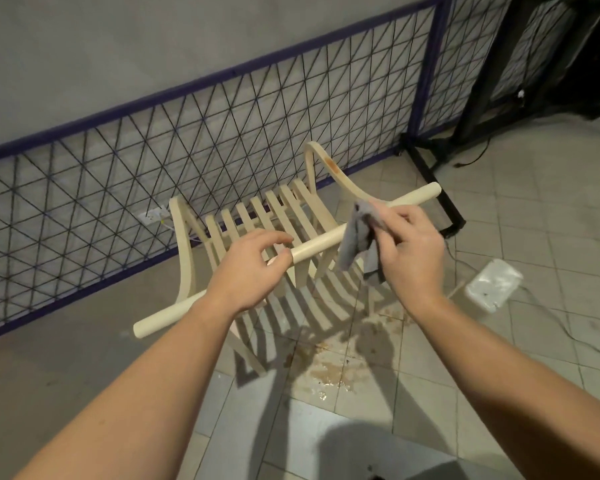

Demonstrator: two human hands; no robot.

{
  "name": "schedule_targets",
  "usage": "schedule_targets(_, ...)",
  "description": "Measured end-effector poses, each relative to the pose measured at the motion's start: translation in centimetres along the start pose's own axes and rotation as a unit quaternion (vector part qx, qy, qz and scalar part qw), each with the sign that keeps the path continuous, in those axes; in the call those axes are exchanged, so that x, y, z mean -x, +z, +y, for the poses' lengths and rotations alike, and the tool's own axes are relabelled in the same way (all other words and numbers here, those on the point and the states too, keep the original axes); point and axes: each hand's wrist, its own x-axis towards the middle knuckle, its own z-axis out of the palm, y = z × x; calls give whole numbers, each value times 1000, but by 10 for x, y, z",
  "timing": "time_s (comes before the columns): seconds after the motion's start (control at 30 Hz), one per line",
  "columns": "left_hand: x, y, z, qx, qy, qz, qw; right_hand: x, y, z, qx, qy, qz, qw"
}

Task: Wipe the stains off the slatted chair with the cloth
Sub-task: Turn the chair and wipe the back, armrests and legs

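The cream slatted chair stands on the tiled floor below me, its round top rail running from lower left to upper right. A reddish-brown stain shows on the curved right side piece. My left hand rests on the rail near its middle, thumb against the rail and fingers spread above it. My right hand pinches a crumpled grey cloth against the rail; the cloth hangs down over it.
Brown spill marks lie on the tiles under the chair. A white plastic container lies on the floor to the right. A purple-framed wire mesh panel leans along the wall behind. Black stand legs and cables sit at the far right.
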Motion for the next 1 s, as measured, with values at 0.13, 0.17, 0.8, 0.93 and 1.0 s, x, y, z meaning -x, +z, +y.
schedule_targets(0.13, 2, 1, -1, -1, -9, -31, 999, -48, -21, -10, -64, 20, 71, 995)
schedule_targets(0.17, 3, 0, 1, -2, -11, -32, 999, -54, -19, -13, -49, 1, 49, 998)
schedule_targets(0.8, 4, 3, 4, -24, -55, -28, 998, -60, 13, 40, 31, -173, -245, 954)
schedule_targets(0.93, 4, 3, 5, -23, -53, -34, 998, -63, 13, 30, 93, -190, -244, 946)
schedule_targets(1.0, 4, 2, 7, -22, -48, -33, 998, -52, 21, 16, 105, -190, -254, 942)
